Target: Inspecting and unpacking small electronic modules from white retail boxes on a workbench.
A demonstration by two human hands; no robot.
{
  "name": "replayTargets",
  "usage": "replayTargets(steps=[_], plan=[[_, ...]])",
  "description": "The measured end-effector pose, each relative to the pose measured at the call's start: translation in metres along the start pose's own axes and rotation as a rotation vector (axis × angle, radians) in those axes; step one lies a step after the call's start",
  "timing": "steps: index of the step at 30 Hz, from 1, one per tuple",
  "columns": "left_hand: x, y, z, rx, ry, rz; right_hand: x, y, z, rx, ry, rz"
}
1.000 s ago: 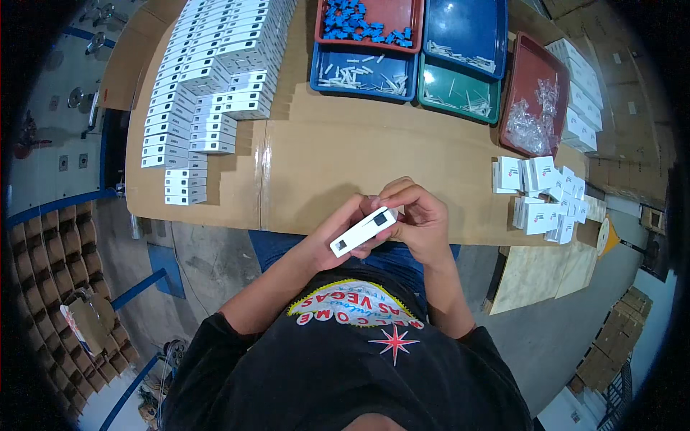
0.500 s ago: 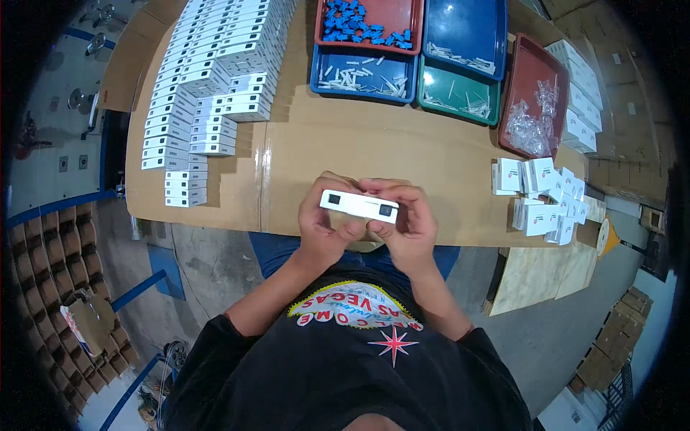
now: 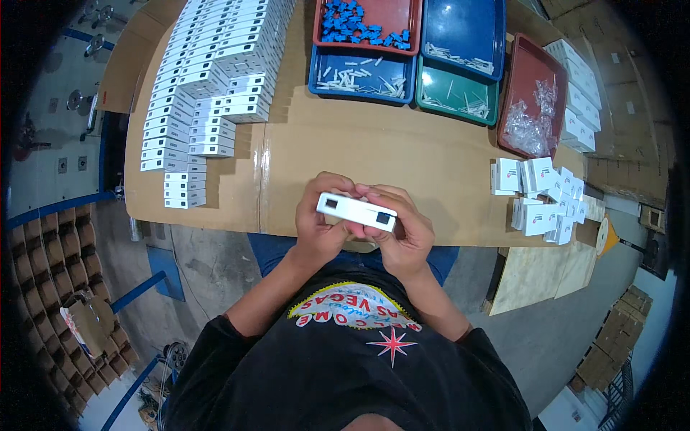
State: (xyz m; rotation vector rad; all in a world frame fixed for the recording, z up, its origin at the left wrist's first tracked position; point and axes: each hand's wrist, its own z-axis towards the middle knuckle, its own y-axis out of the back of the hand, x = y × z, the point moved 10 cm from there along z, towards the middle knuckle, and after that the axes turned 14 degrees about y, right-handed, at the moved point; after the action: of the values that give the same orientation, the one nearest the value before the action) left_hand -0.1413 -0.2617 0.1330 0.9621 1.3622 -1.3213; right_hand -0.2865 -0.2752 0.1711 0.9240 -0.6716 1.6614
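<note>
Between my two hands, just above the near edge of the cardboard-covered table, is a small white box (image 3: pixel 356 211) with a dark square mark near each end of its narrow side. My left hand (image 3: pixel 321 221) wraps the box's left end, thumb underneath. Around the right end close the fingers of my right hand (image 3: pixel 404 226), its thumb pressed against the lower edge. The box tilts slightly, right end lower. Its far side is hidden behind the fingers.
Tall stacks of similar white boxes (image 3: pixel 167 136) fill the table's left. Trays hold blue clips (image 3: pixel 352 27), white pins (image 3: pixel 392 86) and clear plastic bags (image 3: pixel 528 129). A loose pile of white boxes (image 3: pixel 540 215) lies at the right, near the cardboard table top's edge (image 3: pixel 460 237).
The box has shifted very slightly left. My right fingers have slid inward along its top, and the seam step near its right end looks smaller.
</note>
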Motion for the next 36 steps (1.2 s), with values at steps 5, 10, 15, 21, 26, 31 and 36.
replayTargets(steps=[5,10,15,21,26,31,36], plan=[[0.021,0.008,0.003,-0.174,0.324,-0.244,0.003,-0.028,0.012,0.269,0.024,-0.116],[0.046,-0.027,-0.007,0.049,0.598,-0.365,-0.017,-0.041,-0.007,0.412,-0.004,-0.303],[0.048,-0.044,-0.006,0.091,0.875,-0.724,-0.008,-0.044,-0.016,0.478,0.095,-0.542],[0.057,-0.037,-0.003,-0.025,0.844,-0.626,-0.002,-0.047,-0.01,0.405,0.08,-0.411],[0.059,-0.034,-0.012,-0.089,0.887,-0.59,-0.01,-0.046,-0.01,0.357,-0.004,-0.379],[0.071,-0.034,-0.018,-0.168,0.946,-0.597,-0.017,-0.042,-0.004,0.356,-0.081,-0.302],[0.072,-0.035,-0.019,-0.116,0.917,-0.604,-0.028,-0.04,-0.004,0.379,-0.162,-0.259]])
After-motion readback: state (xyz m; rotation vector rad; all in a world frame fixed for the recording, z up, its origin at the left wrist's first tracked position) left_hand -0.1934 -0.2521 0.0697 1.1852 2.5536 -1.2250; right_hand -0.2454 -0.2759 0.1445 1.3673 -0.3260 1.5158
